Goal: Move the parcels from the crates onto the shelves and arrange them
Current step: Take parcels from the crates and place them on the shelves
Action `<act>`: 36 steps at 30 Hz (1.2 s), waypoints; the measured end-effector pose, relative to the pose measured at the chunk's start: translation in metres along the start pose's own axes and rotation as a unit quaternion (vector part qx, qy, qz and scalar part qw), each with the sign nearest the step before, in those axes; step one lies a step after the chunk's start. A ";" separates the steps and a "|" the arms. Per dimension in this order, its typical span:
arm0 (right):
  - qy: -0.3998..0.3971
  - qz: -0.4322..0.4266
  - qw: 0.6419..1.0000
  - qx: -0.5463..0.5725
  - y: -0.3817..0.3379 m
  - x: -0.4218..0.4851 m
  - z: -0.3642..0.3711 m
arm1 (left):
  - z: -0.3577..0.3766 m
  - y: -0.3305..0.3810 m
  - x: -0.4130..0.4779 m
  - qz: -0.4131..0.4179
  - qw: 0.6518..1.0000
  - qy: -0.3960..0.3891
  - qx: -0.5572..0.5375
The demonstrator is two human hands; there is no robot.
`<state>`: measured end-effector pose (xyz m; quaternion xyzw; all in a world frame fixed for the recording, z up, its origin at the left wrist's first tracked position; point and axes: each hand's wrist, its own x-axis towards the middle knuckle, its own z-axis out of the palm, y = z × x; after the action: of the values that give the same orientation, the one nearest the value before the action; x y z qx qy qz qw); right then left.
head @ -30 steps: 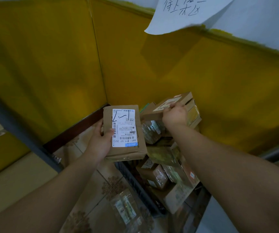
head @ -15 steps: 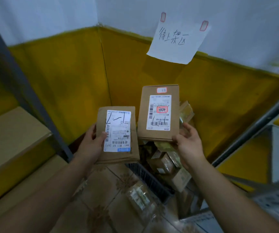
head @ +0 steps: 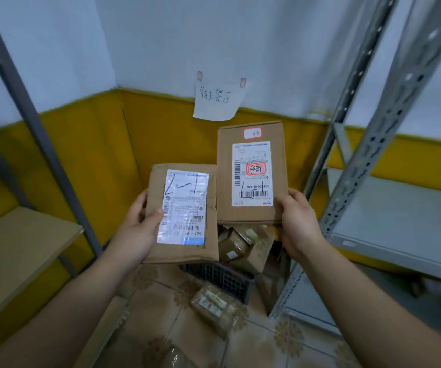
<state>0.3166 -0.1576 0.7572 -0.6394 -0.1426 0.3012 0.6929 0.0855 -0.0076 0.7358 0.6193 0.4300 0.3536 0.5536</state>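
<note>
The head view is the only one I have, looking down into a corner between two racks. My left grip holds a flat brown parcel, thumb laid on the edge of its white label and fingers behind it. My right grip holds a taller carton by its lower right corner, with the label facing me. The two parcels sit side by side with their edges touching or very nearly so. Both are in the air above the dark crate, and neither rests on a shelf.

Below them the crate has a heap of wrapped parcels piled past its rim. One more film-wrapped parcel lies on the tiled floor just in front of the crate. The grey metal shelf is to my right and the wooden shelf to my left, and I can make out no parcel on the parts of either that show.

I judge the job to be early. Two parcels are lifted out and being read, none that I can see has been placed, and the crate's load and the parcel on the floor remain to be shelved and arranged. A handwritten paper note is taped to the wall above.
</note>
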 end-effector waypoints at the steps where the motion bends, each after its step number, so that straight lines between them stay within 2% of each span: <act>1: 0.015 -0.028 0.999 -0.030 -0.005 -0.009 -0.011 | 0.005 0.007 -0.008 0.002 1.000 -0.018 -0.002; 4: 0.039 -0.096 0.994 -0.045 -0.021 -0.033 -0.058 | 0.029 0.027 -0.034 0.025 0.996 -0.085 -0.006; 9: 0.081 -0.089 0.992 -0.039 -0.047 -0.084 -0.183 | 0.107 0.054 -0.086 0.067 0.981 -0.173 -0.046; 16: 0.221 -0.152 0.958 -0.097 -0.066 -0.190 -0.389 | 0.294 0.079 -0.203 0.092 0.953 -0.278 -0.072; 21: 0.321 -0.193 0.915 -0.150 -0.068 -0.274 -0.521 | 0.423 0.095 -0.306 0.098 0.922 -0.365 -0.083; 26: 0.394 -0.151 0.892 -0.160 -0.063 -0.345 -0.619 | 0.518 0.103 -0.392 0.079 0.888 -0.441 -0.105; 36: 0.560 -0.042 0.813 -0.153 -0.050 -0.417 -0.767 | 0.704 0.105 -0.512 0.042 0.795 -0.602 -0.064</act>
<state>0.4510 -1.0218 0.7754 -0.7885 0.1993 -0.1639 0.5583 0.5489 -0.7516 0.7627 0.6879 -0.0403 -0.0410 0.7235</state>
